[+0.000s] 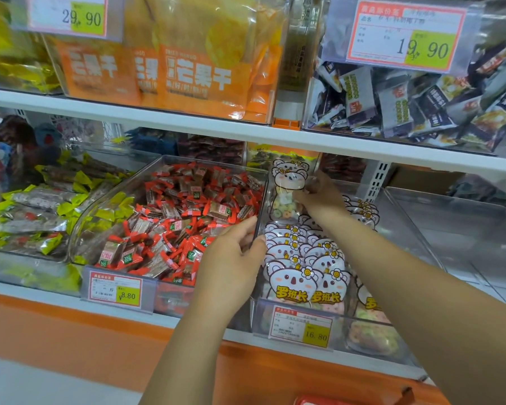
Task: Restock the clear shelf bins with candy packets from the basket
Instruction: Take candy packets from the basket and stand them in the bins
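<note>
Centre right of frame, right hand (322,197) pinching upright koala packet (287,182) at my fingertips, left hand (231,258) curled over wall of clear bin (402,228)

On the lower shelf (27,290), koala-shaped clear candy packets (298,276) stand in rows in a clear plastic bin (365,331), right of a curved-walled clear bin (100,211) of red-wrapped candies (181,217); orange dried-mango pouches (199,74) sit on the white shelf (187,124) above.
</note>
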A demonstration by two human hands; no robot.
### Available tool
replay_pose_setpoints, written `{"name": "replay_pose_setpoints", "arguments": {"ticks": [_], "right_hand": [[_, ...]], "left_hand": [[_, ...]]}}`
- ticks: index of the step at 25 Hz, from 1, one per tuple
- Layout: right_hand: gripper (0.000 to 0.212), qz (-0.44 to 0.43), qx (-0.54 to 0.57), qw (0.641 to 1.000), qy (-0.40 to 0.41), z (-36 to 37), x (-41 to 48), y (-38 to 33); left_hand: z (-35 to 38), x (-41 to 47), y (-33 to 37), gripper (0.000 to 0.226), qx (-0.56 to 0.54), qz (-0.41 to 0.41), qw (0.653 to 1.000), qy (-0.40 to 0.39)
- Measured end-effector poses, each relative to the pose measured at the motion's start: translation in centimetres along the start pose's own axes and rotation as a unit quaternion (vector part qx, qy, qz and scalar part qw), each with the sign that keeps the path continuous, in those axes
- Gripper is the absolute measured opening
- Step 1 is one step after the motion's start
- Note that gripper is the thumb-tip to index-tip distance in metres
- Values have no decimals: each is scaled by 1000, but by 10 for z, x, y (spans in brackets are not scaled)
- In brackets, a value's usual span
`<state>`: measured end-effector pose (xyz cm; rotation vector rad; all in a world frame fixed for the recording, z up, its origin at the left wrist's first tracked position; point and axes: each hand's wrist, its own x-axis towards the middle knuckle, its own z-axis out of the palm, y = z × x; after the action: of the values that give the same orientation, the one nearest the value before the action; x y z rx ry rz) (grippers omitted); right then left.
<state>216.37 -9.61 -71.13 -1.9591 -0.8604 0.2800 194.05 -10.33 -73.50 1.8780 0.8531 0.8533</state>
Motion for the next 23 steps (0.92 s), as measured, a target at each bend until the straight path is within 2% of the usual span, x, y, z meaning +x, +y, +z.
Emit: {"name": "replay_pose_setpoints", "arguments": {"ticks": [2,6,9,11,14,17,20,22,23], "right_hand": [[63,-7,-10,1000,-4,-11,-9,-5],[48,-59,-54,996,-46,-45,-50,-18],[39,-97,-85,990,-65,-72,-106,-19],[30,-129,-63,989,-42,-94,-151,-13],[23,-101,-11,995,1,-129,-218,18],[25,-39,-1,998,39,-154,-275,87],[22,112,-68,991,-18,-167,-323,172],[24,207,-104,971,-57,-172,-350,220],[29,235,-115,964,-51,-174,-358,238]], "left_hand": [[0,0,0,44,-5,3,1000,-3],[1,-4,8,47,13,16,999,33],[6,-22,26,42,79,88,988,101],[17,-45,42,38,64,148,981,105],[54,-88,55,40,15,159,987,-24],[104,-138,44,38,65,154,966,-196],[144,-184,21,41,117,68,926,-352],[167,-206,5,44,144,15,905,-401],[178,-214,-2,45,146,-3,898,-414]]}}
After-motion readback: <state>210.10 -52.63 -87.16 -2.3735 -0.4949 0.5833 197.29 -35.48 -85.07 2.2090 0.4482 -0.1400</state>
